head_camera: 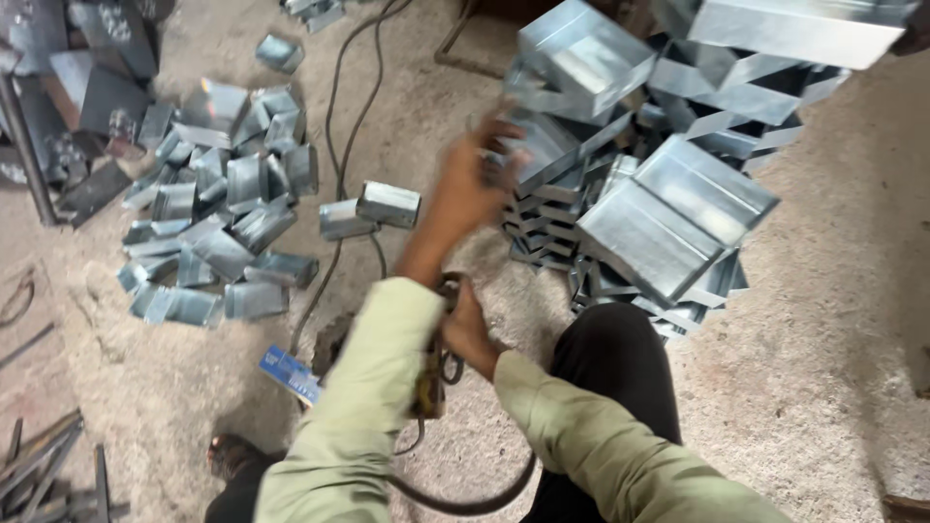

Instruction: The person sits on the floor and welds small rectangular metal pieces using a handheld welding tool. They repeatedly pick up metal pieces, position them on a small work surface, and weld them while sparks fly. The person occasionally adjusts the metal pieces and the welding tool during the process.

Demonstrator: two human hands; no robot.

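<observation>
Head view. The person sits or crouches on a dusty concrete floor, both arms in pale green sleeves.

The left hand is raised and reaches to the near edge of a tall stack of galvanised sheet-metal trays. Its fingers curl round the rim of one folded metal piece at the stack's left side. The picture is blurred there, so the grip reads as closed on that piece, though how firmly cannot be told.

The right hand sits low, below and to the left of the stack, closed round the handle of a power tool. The tool body is mostly hidden by the left sleeve. A black cable loops from it toward the viewer.

Well to the left of the stack lies a heap of small folded metal boxes. Two more boxes lie apart, between the heap and the stack. A blue card packet lies on the floor just left of the tool.

Judgement: the step in hand is drawing one piece off the stack while the tool is kept ready. The next move calls for a clean lift that does not tip the leaning trays above it.
</observation>
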